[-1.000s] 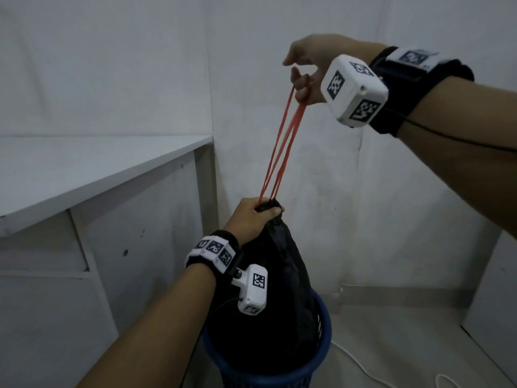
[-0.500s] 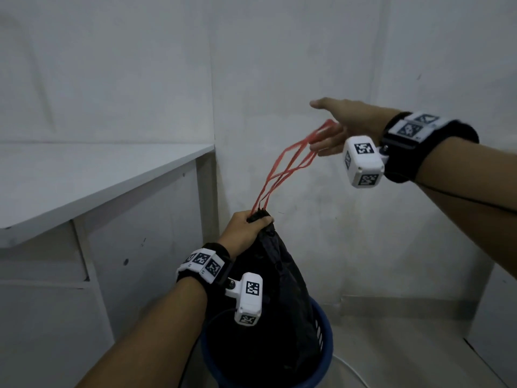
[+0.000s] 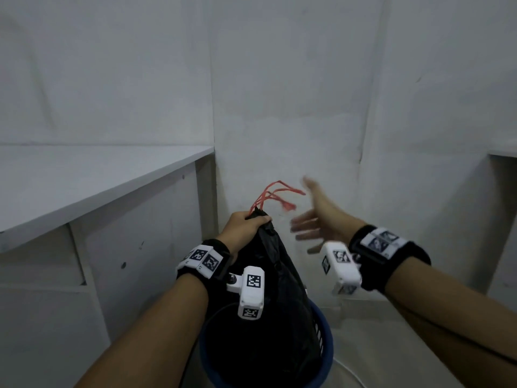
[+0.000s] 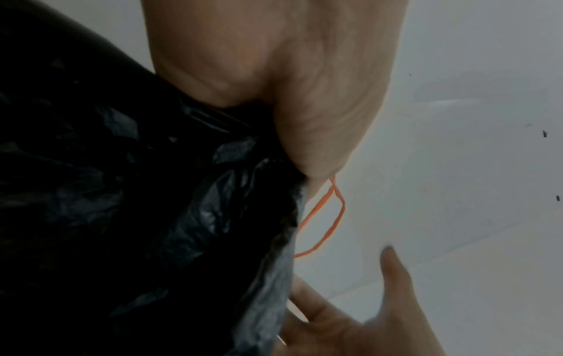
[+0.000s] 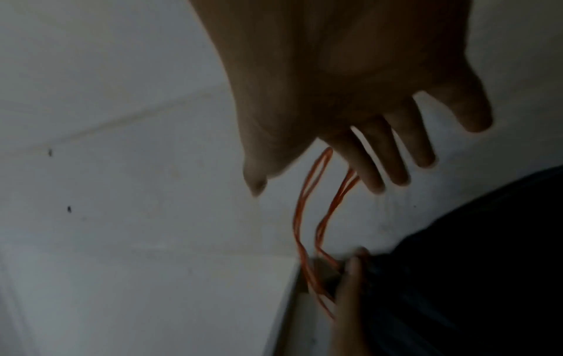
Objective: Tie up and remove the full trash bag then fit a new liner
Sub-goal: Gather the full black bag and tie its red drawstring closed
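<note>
Trash bag (image 3: 268, 298) neck clenched in left hand (image 3: 242, 226) fingers; right hand (image 3: 319, 219) fingers spread, released.

A white table (image 3: 92, 175) is seen at 9 o'clock, set against white walls (image 3: 293, 93). Its front panel (image 3: 140, 264) is marked by small dark spots. A thin white cable (image 3: 354, 373) lies on the floor at 5 o'clock.

Trash bag (image 3: 275, 298): thin crinkled black plastic, faint sheen. Drawstrings (image 3: 275, 193): thin red plastic. Bin (image 3: 326, 348): blue plastic.
</note>
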